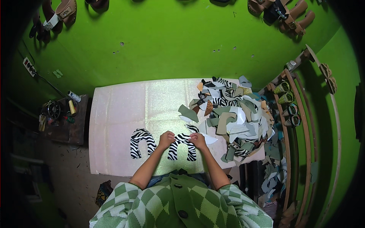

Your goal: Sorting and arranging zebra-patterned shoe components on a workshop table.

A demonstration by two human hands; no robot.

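Observation:
Both hands work over the table at an arch-shaped zebra-print piece [183, 139], whose two legs point toward me. My left hand [166, 140] pinches its upper left edge, fingertips pressed together. On the upper right edge my right hand [197, 140] has a similar pinch. Whether the piece has one layer or more I cannot tell. A second zebra-print arch [135, 143] lies flat to the left, beside my left forearm. Just beyond my right hand is a zebra-print scrap [191, 128], with a white offcut [209, 139] to its right.
A large heap of mixed offcuts [237, 117] covers the right of the pale table [114, 110]. Sandals [287, 98] sit on a wooden rack at right; more shoes [64, 13] hang on the green wall. A small side table [78, 127] with thread spools stands at left.

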